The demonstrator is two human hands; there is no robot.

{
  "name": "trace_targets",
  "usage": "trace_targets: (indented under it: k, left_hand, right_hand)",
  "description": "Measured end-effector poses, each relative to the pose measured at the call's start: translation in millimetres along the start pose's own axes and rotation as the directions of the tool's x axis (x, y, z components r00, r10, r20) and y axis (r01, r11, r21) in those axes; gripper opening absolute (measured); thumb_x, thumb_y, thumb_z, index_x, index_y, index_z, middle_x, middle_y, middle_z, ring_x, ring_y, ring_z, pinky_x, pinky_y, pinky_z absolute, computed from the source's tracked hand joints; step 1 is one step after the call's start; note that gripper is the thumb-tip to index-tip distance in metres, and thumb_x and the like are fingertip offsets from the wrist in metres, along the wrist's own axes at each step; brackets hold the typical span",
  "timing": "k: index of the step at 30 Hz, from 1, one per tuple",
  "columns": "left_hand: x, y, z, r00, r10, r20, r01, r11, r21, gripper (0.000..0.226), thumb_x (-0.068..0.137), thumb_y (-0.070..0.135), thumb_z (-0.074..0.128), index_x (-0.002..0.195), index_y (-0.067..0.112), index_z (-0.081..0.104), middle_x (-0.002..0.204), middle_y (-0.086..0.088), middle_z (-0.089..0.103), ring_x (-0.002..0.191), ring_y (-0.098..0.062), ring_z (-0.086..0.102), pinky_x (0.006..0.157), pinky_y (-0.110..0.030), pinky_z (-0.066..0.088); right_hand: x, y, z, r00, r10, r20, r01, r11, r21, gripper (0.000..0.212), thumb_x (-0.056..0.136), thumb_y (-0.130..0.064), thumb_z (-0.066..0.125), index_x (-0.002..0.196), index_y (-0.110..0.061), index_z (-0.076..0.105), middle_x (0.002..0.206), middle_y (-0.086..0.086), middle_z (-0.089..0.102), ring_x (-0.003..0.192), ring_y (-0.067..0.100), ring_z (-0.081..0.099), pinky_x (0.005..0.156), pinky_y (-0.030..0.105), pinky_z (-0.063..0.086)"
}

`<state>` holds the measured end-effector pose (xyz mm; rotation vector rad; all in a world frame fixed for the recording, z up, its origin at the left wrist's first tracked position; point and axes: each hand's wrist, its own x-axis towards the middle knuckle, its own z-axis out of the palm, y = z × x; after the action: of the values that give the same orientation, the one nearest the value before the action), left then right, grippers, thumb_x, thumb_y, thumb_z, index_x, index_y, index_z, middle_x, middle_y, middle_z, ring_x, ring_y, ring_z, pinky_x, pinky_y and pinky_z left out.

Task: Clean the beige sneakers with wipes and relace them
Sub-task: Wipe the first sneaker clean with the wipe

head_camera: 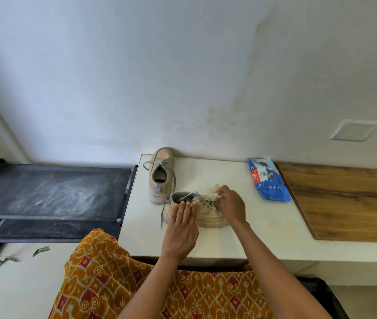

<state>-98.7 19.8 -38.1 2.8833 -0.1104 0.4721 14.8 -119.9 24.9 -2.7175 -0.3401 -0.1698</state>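
Note:
Two beige sneakers stand on a white table (263, 229). The near sneaker (208, 216) lies sideways, toe to the right, its grey laces loose. My left hand (181, 226) rests flat on its heel side with straight fingers. At the toe end, my right hand (231, 204) grips a crumpled, soiled wipe (215, 192) against the laces. The far sneaker (161, 174) stands upright by the wall, heel toward me. A blue wipes pack (268, 180) lies to the right.
A wooden board (348, 201) covers the table's right part. A black dusty rack (51, 192) stands to the left. The wall runs directly behind the table. Patterned orange cloth (137, 284) covers my lap below the front edge.

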Motion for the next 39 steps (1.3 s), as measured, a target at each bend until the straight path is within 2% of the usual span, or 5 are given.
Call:
trace_targets:
  k: [9, 15, 25, 33, 39]
  left_hand:
    - [1, 0, -1, 1.0, 0.008, 0.025, -0.009, 1.0, 0.029, 0.067, 0.09, 0.03, 0.029, 0.147, 0.003, 0.005, 0.144, -0.02, 0.039, 0.136, -0.034, 0.023, 0.116, -0.045, 0.002]
    - [0, 0, -2, 0.999, 0.005, 0.049, -0.006, 1.0, 0.02, 0.065, 0.09, 0.029, 0.028, 0.146, 0.003, 0.005, 0.144, -0.02, 0.04, 0.135, -0.035, 0.034, 0.115, -0.045, 0.004]
    - [-1, 0, -6, 0.998, 0.016, 0.053, -0.015, 1.0, -0.015, 0.07, 0.088, 0.024, 0.03, 0.148, 0.003, -0.002, 0.14, -0.019, 0.046, 0.132, -0.035, 0.04, 0.117, -0.044, 0.002]
    - [1, 3, -2, 1.0, 0.001, 0.009, -0.001, 1.0, 0.006, 0.07, 0.088, 0.023, 0.031, 0.147, 0.002, 0.002, 0.139, -0.02, 0.046, 0.133, -0.035, 0.032, 0.117, -0.044, 0.002]
    - [1, 2, -7, 0.998, 0.0, 0.055, -0.003, 0.998, 0.069, 0.059, 0.089, 0.022, 0.028, 0.143, -0.003, 0.022, 0.138, -0.022, 0.046, 0.13, -0.037, 0.042, 0.116, -0.045, 0.004]
  right_hand:
    - [-8, 43, -8, 0.975, -0.202, -0.089, 0.149, 0.899, -0.411, 0.018, 0.061, -0.012, 0.084, 0.063, -0.024, 0.071, 0.061, -0.006, 0.065, 0.068, 0.02, 0.056, 0.061, 0.031, 0.038]
    - [0, 18, 3, 0.997, 0.003, -0.083, -0.014, 0.992, -0.127, 0.008, 0.078, -0.024, 0.071, 0.075, -0.018, 0.074, 0.084, 0.0, 0.069, 0.093, 0.023, 0.057, 0.089, 0.038, 0.036]
    - [6, 32, 2, 0.989, 0.149, -0.023, -0.15, 0.988, -0.038, 0.025, 0.088, -0.002, 0.053, 0.107, -0.007, 0.069, 0.108, 0.013, 0.064, 0.101, 0.028, 0.058, 0.075, 0.033, 0.048]
    - [-37, 37, 3, 0.966, -0.255, 0.034, 0.258, 0.952, -0.163, 0.033, 0.063, 0.003, 0.078, 0.092, -0.011, 0.073, 0.087, 0.006, 0.068, 0.082, 0.025, 0.063, 0.059, 0.025, 0.049]
    - [-2, 19, -2, 0.996, 0.085, 0.013, -0.084, 0.996, -0.037, 0.02, 0.085, -0.003, 0.054, 0.088, -0.008, 0.073, 0.093, 0.012, 0.068, 0.087, 0.029, 0.061, 0.064, 0.028, 0.039]
